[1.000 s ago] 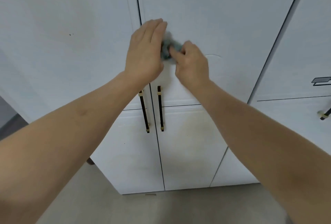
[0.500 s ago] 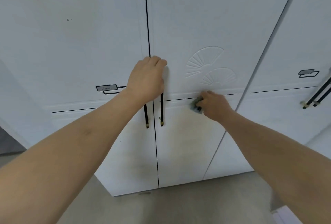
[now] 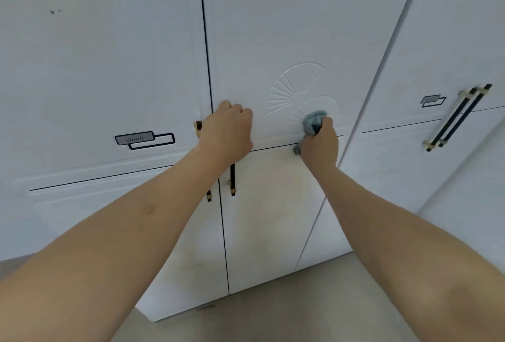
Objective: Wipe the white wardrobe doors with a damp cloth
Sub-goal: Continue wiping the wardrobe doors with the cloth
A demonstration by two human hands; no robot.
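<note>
1. White laminate covers four wardrobe doors in view: a left door (image 3: 103, 68), a middle door (image 3: 287, 27) and two more to the right, a third door (image 3: 388, 177) and a fourth door (image 3: 464, 27).
2. Four black bar handles with brass ends show: a pair of handles (image 3: 232, 180) by the seam between the left and middle doors, mostly hidden by the left hand, and a second pair of handles (image 3: 455, 119) at the far right.
3. Two small label plates show: one plate (image 3: 144, 139) on the left door, another plate (image 3: 433, 100) near the right handles.
4. Two embossed fans (image 3: 292, 87) overlap on the middle door.
5. Two dark specks (image 3: 54, 11) mark the upper left door.
6. One blue-grey cloth (image 3: 314, 121) is bunched against the middle door, at the lower fan, just above the thin horizontal groove.
7. The right hand (image 3: 319, 145) has its fingers curled tight round the cloth, pressing it onto the door; cloth sticks out above the fist, and a tail hangs at its left.
8. The left hand (image 3: 228, 134) rests at the seam over the top of the handles, fingers bent inward; whether they wrap a handle or only lean on the door I cannot tell.
9. A strip of beige floor (image 3: 273, 314) shows below.
</note>
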